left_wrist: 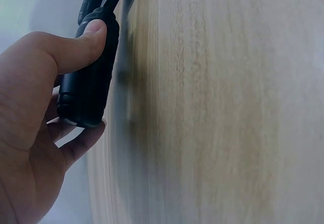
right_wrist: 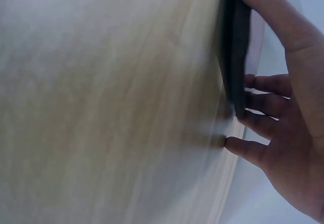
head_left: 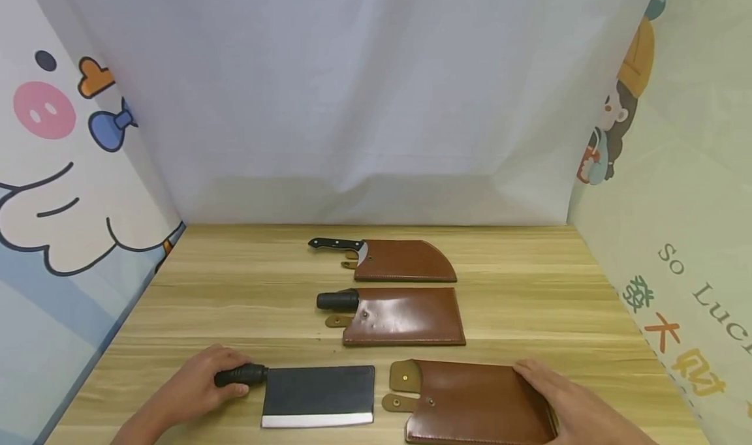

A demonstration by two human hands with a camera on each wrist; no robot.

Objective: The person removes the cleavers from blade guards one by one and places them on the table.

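Note:
In the head view a cleaver (head_left: pixel 320 393) with a dark blade and a bright cutting edge lies at the front left. My left hand (head_left: pixel 202 383) holds its black handle (left_wrist: pixel 88 77), thumb on one side and fingers on the other. To the cleaver's right is a brown leather knife sheath (head_left: pixel 476 399), its two snap straps pointing left. My right hand (head_left: pixel 578 409) grips the sheath's right end between thumb and fingers; the right wrist view shows the sheath's dark edge (right_wrist: pixel 238 57) between them. A gap separates the blade from the sheath's straps.
Behind lie two sheathed knives: a black-handled one in a rectangular brown sheath (head_left: pixel 411 318), and a riveted-handle one in a curved brown sheath (head_left: pixel 405 260). Both handles point left. The wooden table (head_left: pixel 235 288) ends at a white backdrop (head_left: pixel 352 106), with printed cloths at both sides.

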